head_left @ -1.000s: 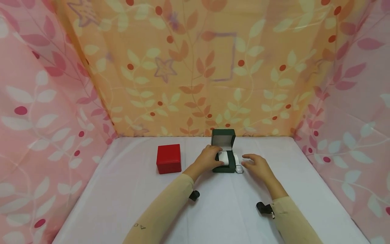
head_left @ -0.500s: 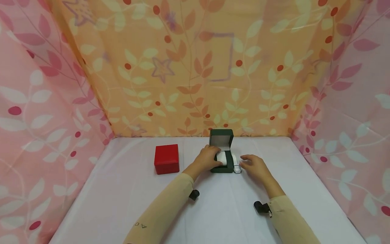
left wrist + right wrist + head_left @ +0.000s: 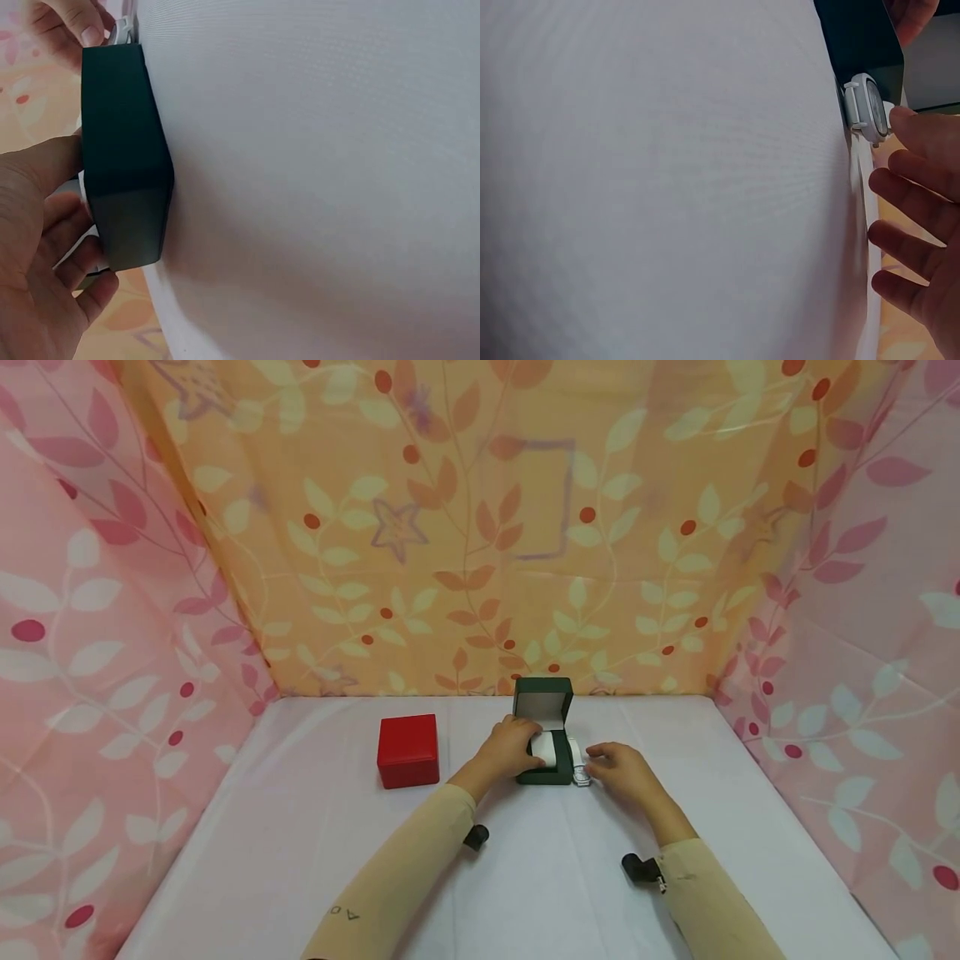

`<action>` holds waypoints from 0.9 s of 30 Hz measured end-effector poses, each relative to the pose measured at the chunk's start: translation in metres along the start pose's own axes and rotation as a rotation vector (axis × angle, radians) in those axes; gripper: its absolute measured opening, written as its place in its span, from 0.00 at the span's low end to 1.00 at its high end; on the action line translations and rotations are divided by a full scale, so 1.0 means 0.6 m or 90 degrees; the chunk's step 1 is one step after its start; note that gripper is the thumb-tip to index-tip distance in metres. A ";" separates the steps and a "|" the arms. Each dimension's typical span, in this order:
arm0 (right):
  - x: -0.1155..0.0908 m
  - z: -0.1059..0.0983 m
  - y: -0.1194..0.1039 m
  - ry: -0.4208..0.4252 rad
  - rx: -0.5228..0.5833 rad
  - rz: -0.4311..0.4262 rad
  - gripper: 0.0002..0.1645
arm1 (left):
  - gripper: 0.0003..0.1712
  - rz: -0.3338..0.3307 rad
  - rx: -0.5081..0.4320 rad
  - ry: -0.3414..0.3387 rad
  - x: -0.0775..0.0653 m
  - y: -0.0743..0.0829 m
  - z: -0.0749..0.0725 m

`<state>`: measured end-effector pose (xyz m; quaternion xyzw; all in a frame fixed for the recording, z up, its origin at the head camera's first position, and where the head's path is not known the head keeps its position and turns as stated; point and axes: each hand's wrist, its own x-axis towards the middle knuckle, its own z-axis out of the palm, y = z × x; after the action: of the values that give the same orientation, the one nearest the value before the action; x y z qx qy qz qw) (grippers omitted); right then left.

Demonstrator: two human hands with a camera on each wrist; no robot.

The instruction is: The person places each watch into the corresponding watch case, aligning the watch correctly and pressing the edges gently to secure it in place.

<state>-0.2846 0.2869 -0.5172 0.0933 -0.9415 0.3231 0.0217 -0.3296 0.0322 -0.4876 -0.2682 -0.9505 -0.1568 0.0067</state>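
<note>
A dark green watch box [image 3: 562, 770] stands on the white cloth with its lid [image 3: 543, 686] raised. In it sits a white cushion [image 3: 543, 749]. My left hand [image 3: 508, 749] holds this cushion, thumb at the near side and fingers at the far side. A white-strapped wristwatch [image 3: 581, 775] lies against the box's right side. Beside it is my right hand [image 3: 624, 772], fingers extended. In the right wrist view its thumb is very close to the watch [image 3: 867, 109]; whether they touch, I cannot tell. The left wrist view shows the box's outer wall [image 3: 120, 120].
A closed red box [image 3: 408, 753] stands on the tablecloth [image 3: 300, 827] left of the green one. Patterned fabric [image 3: 465, 527] hangs behind the table, with pink fabric on both sides. Small black wrist devices [image 3: 639, 868] sit at the sleeves.
My right hand has moved slightly left, closer to the watch. The left hand stays at the cushion. The whole head view has shifted a little.
</note>
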 end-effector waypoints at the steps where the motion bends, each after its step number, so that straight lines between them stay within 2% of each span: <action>1: 0.001 0.000 -0.002 -0.005 0.002 0.003 0.24 | 0.35 -0.001 0.002 0.000 0.001 0.000 0.000; 7: 0.004 -0.001 -0.006 -0.026 -0.002 0.005 0.23 | 0.36 -0.003 0.019 -0.010 0.005 0.001 -0.002; 13: 0.006 -0.001 -0.011 -0.020 -0.013 -0.018 0.21 | 0.38 -0.013 0.042 -0.014 0.003 0.002 -0.004; 19: 0.005 -0.002 -0.013 0.006 -0.057 -0.027 0.18 | 0.37 -0.003 0.050 -0.005 -0.001 0.007 -0.007; 27: 0.011 0.006 -0.003 -0.016 -0.041 -0.015 0.15 | 0.37 0.012 0.058 -0.005 -0.008 0.015 -0.014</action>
<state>-0.2906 0.2825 -0.5183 0.1074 -0.9505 0.2911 0.0164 -0.3215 0.0343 -0.4777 -0.2775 -0.9540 -0.1125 0.0170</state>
